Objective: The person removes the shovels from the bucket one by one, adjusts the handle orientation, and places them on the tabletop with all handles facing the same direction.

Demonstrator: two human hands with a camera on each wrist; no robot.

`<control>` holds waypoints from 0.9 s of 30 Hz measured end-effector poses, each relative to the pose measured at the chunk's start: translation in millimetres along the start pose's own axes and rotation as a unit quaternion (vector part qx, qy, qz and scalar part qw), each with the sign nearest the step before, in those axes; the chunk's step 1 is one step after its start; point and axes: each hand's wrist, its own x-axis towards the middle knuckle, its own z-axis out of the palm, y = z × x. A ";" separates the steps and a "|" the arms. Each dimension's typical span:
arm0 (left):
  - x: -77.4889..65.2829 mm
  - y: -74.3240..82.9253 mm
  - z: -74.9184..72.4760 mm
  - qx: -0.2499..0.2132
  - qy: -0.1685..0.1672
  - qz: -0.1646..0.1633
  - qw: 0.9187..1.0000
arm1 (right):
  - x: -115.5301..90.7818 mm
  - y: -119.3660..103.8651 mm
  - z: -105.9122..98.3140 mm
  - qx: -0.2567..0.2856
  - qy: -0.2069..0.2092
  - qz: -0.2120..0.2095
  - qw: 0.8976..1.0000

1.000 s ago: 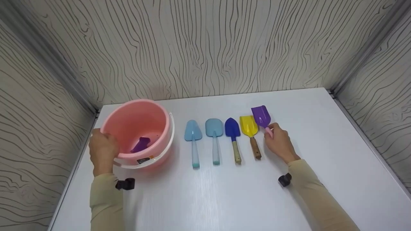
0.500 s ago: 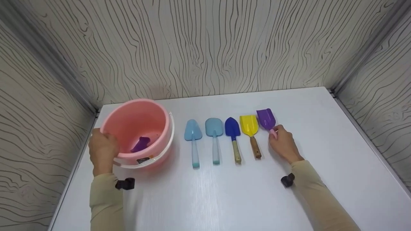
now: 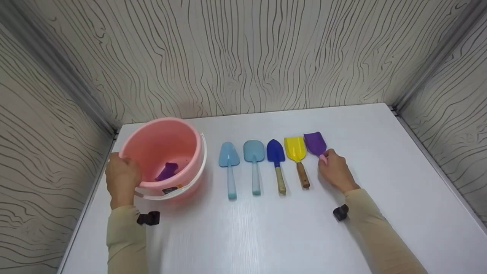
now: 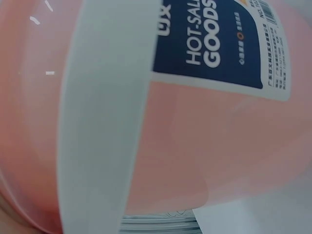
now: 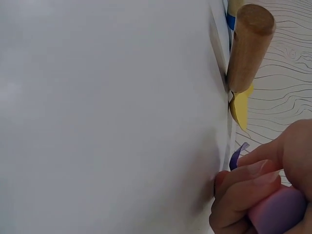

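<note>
My left hand grips the near left rim of a pink bucket at the left. A small purple object lies inside it; its kind is unclear. At the right end of a row, my right hand holds a purple toy shovel by its pink handle. Left of that shovel lies a yellow shovel with a wooden handle. Further left come a dark blue trowel, a square light blue shovel and a tapered light blue shovel.
All the tools lie on a white table, blades toward the patterned back wall. The bucket's white bail handle hangs down its front right side. Walls also stand at the left and right.
The right hand has moved slightly right with the purple shovel, whose blade has come away from over the yellow one and lowered toward the table. Left hand and bucket have stayed put.
</note>
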 end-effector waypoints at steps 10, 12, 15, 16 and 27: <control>0.6 2.3 0.4 -0.006 -0.004 -0.008 1.000 | 0.4 -4.2 -2.9 -0.005 -0.028 0.016 0.999; 0.2 2.6 -0.5 -0.006 -0.007 -0.008 1.000 | 0.8 -5.0 -3.6 -0.002 -0.036 0.017 0.999; -1.6 3.0 -0.5 -0.009 -0.009 -0.012 1.000 | 2.1 -6.4 -5.0 -0.001 -0.045 0.016 0.999; -2.0 3.2 -0.6 -0.010 -0.009 -0.013 1.000 | 2.2 -7.0 -5.7 -0.001 -0.048 0.016 0.999; -0.6 1.6 -1.0 -0.005 -0.005 -0.005 1.000 | -2.7 -9.0 -13.3 -0.026 -0.096 0.046 0.994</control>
